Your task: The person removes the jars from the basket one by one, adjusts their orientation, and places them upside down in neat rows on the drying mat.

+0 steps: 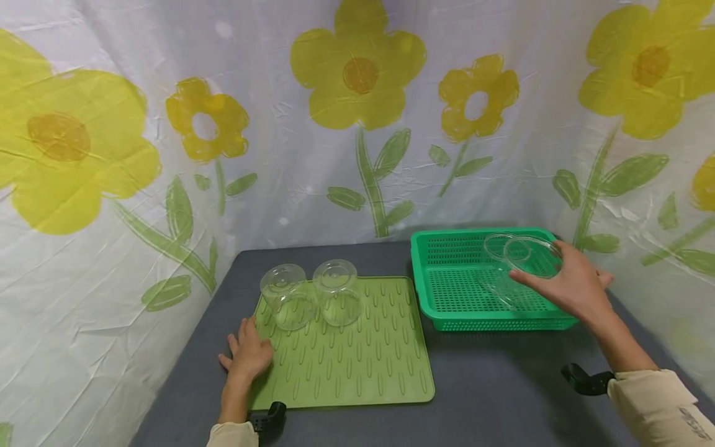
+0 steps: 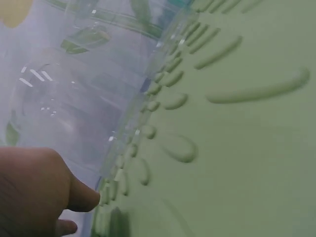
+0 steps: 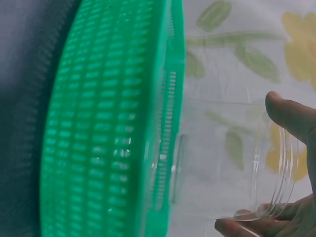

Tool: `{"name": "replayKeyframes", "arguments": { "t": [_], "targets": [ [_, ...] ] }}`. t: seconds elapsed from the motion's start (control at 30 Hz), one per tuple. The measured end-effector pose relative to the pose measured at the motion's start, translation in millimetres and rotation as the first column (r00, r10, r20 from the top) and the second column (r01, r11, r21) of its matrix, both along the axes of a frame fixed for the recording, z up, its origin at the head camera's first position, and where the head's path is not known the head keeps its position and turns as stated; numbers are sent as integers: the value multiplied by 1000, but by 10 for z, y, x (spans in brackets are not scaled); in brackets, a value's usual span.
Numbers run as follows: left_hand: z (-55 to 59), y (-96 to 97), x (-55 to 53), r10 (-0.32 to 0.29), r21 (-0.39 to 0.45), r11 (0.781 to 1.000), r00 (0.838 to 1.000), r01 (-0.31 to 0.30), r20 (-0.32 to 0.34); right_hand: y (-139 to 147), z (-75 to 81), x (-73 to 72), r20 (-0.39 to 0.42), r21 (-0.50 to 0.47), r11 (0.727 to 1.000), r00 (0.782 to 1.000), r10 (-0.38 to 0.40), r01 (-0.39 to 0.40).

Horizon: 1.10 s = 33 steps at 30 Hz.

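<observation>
My right hand (image 1: 578,282) grips a clear jar (image 3: 222,158) near its ringed rim, thumb on one side and fingers on the other. The jar is over the green basket (image 1: 505,324), rim up in the head view. Another clear jar (image 1: 490,248) shows just left of it in the basket, partly overlapped. My left hand (image 1: 248,354) rests at the left edge of the green mat (image 1: 385,372), fingers spread and holding nothing. Two clear jars stand upside down on the mat's far left part, a left one (image 1: 287,298) and a right one (image 1: 337,295), close together.
The mat has raised oval ridges and lies on a dark grey table (image 1: 475,385). The basket, with slotted walls, stands at the back right beside the mat. A white curtain (image 1: 268,186) with yellow flowers encloses the back and sides.
</observation>
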<state>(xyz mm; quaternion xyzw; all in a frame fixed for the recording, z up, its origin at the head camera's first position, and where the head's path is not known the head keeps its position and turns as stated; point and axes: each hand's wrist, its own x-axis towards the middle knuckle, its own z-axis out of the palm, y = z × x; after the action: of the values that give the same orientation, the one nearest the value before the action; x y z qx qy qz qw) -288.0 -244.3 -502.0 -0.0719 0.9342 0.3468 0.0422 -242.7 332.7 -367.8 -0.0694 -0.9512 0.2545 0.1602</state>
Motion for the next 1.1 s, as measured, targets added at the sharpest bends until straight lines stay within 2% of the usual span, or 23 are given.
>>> {"name": "replayKeyframes", "arguments": {
  "t": [0.13,0.2,0.23,0.3,0.4,0.53,0.7,0.8,0.9,1.0,1.1],
  "targets": [
    [141,-21,0,26,16,1000,995,-25,-94,-111,82,-39,-34,-16,1000,999,26,-27],
    [239,-14,10,48,24,999,985,-45,-168,-166,119,-56,-52,-21,999,998,42,-43],
    [294,-1,19,62,36,998,974,-56,-218,-195,138,-65,-60,-22,999,997,48,-50],
    [405,37,40,91,66,995,942,-73,-323,-255,174,-83,-69,-29,997,996,63,-65],
    [550,110,57,116,110,991,866,-71,-486,-351,221,-97,-87,-43,994,992,92,-96],
    [753,237,63,111,143,989,784,-29,-610,-502,285,-101,-100,-65,987,985,138,-145],
    [1005,490,66,74,161,986,724,52,-686,-680,371,-128,-109,-75,977,976,191,-200],
    [1079,648,29,11,132,984,710,116,-704,-763,415,-152,-125,-81,971,969,215,-226],
    [1115,783,-13,-59,102,978,714,180,-698,-842,437,-166,-132,-89,964,962,239,-251],
    [1142,901,-41,-123,89,965,725,247,-678,-921,435,-169,-132,-90,958,956,261,-273],
    [1174,1014,-53,-194,90,942,741,325,-642,-1004,412,-177,-126,-90,952,952,279,-291]
  ]
}}
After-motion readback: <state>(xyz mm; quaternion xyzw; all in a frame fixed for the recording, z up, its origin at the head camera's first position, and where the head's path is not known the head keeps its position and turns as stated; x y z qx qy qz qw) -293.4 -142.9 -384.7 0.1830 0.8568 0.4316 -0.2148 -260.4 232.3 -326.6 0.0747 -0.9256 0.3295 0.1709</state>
